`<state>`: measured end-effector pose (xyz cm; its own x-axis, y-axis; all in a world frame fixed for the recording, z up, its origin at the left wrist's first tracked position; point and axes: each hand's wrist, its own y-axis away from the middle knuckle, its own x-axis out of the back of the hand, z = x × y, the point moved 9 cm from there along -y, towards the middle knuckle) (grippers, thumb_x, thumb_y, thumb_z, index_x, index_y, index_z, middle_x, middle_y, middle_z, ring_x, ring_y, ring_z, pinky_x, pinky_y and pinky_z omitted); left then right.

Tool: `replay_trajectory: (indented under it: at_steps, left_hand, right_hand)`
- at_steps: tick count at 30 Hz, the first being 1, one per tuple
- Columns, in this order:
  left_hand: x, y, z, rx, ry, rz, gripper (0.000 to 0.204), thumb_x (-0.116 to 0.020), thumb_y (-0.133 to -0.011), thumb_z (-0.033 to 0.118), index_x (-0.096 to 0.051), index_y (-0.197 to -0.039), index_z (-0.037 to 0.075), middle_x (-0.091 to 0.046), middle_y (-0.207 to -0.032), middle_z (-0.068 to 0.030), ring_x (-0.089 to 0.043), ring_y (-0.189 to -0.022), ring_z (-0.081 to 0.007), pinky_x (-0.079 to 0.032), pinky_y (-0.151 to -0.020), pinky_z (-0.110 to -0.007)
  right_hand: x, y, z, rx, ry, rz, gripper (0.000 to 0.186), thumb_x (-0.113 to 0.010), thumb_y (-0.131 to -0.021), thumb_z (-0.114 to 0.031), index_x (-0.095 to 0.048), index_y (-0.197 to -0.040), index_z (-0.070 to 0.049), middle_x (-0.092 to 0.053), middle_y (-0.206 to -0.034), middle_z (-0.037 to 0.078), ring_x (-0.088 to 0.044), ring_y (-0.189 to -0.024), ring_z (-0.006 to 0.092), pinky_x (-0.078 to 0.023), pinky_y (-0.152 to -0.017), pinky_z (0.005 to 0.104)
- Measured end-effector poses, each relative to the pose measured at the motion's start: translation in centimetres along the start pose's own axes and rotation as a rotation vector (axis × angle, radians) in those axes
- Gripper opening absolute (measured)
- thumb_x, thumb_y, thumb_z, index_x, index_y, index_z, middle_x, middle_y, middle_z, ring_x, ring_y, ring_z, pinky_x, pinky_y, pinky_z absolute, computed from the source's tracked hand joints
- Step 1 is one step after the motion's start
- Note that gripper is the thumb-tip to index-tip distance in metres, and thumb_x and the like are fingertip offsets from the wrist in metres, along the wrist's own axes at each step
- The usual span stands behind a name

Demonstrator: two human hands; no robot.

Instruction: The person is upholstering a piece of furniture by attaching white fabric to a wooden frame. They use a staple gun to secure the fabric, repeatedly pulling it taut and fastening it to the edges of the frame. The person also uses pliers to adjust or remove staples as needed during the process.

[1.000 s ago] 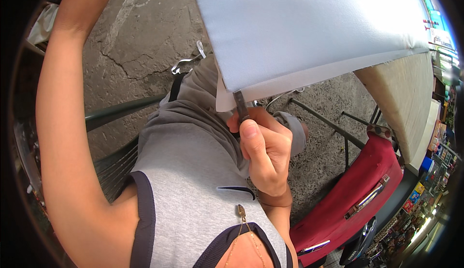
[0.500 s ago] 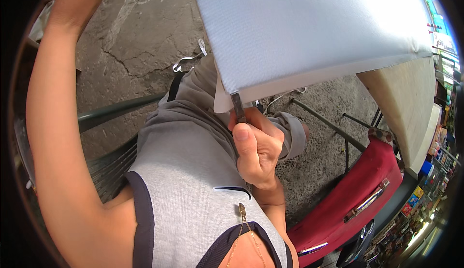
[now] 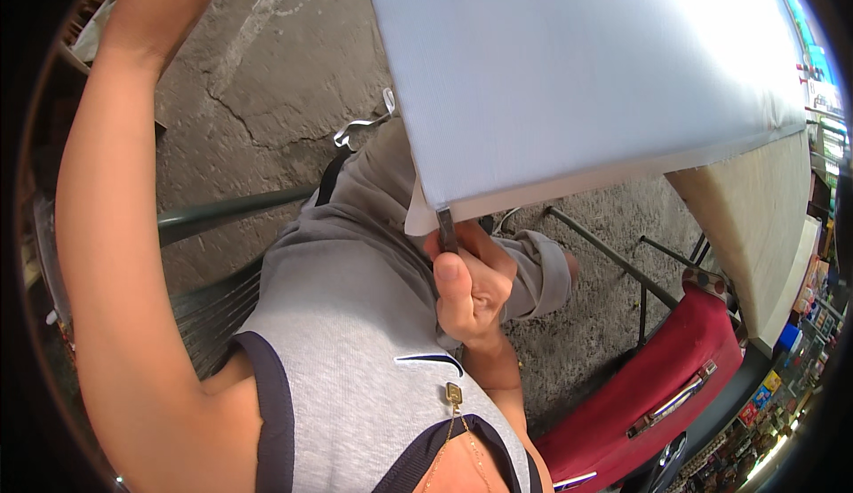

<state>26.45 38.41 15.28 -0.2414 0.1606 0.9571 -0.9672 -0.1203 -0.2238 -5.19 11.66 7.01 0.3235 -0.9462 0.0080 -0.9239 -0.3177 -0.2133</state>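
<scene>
A pale blue-white fabric-covered panel point(image 3: 577, 67) with a white strip point(image 3: 551, 186) along its lower edge spans the upper right. My right hand point(image 3: 471, 280) is closed on a narrow dark flat tool point(image 3: 448, 231), thumb toward me, with the tool's far end against the panel's lower left corner. Most of its other fingers are hidden behind the tool and thumb. My left arm reaches up along the left side; its hand is beyond the top edge, out of sight. Beige material point(image 3: 720, 218) shows beneath the panel's right part.
A red padded item point(image 3: 649, 377) with a metal fitting lies at the lower right. Green metal bars point(image 3: 604, 253) stand over cracked concrete floor point(image 3: 275, 58). A white strap point(image 3: 360, 124) shows beyond my legs. Shelves of small colourful goods point(image 3: 773, 386) line the far right.
The panel's corner, the tool and my right hand sit a little lower in the picture, while the background has also shifted slightly right and down. My grip on the tool continues.
</scene>
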Motion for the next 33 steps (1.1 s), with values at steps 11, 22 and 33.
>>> replay_trajectory:
  at_steps: [11, 22, 33]
  left_hand:
    - [-0.1, -0.1, 0.1, -0.01, 0.001, 0.005, 0.057, -0.036, -0.088, 0.051, -0.052, -0.122, 0.008, -0.048, -0.128, -0.0173, -0.042, -0.12, -0.0316, -0.031, -0.101, -0.04]
    - [-0.2, 0.6, -1.5, 0.02, 0.034, 0.017, 0.055, -0.037, -0.089, 0.049, -0.053, -0.121, 0.008, -0.049, -0.127, -0.0174, -0.043, -0.12, -0.0313, -0.031, -0.101, -0.04]
    - [-0.9, 0.3, -4.1, 0.078, 0.053, 0.005, 0.054, -0.038, -0.089, 0.048, -0.053, -0.121, 0.007, -0.049, -0.126, -0.0174, -0.044, -0.119, -0.0311, -0.032, -0.101, -0.039]
  right_hand:
    - [0.2, 0.4, -0.1, 0.002, 0.009, -0.066, 0.032, -0.058, -0.082, -0.012, -0.051, -0.06, 0.01, -0.058, -0.079, 0.022, -0.052, -0.053, 0.0232, -0.04, -0.047, 0.0283]
    - [0.2, -0.4, -1.3, -0.014, 0.016, -0.032, 0.028, -0.059, -0.083, -0.01, -0.055, -0.063, 0.009, -0.059, -0.079, 0.022, -0.054, -0.056, 0.0245, -0.041, -0.051, 0.0298]
    - [0.2, 0.2, -0.7, -0.057, 0.034, -0.057, 0.036, -0.052, -0.086, -0.016, -0.052, -0.063, 0.011, -0.057, -0.075, 0.019, -0.051, -0.057, 0.019, -0.039, -0.051, 0.0278]
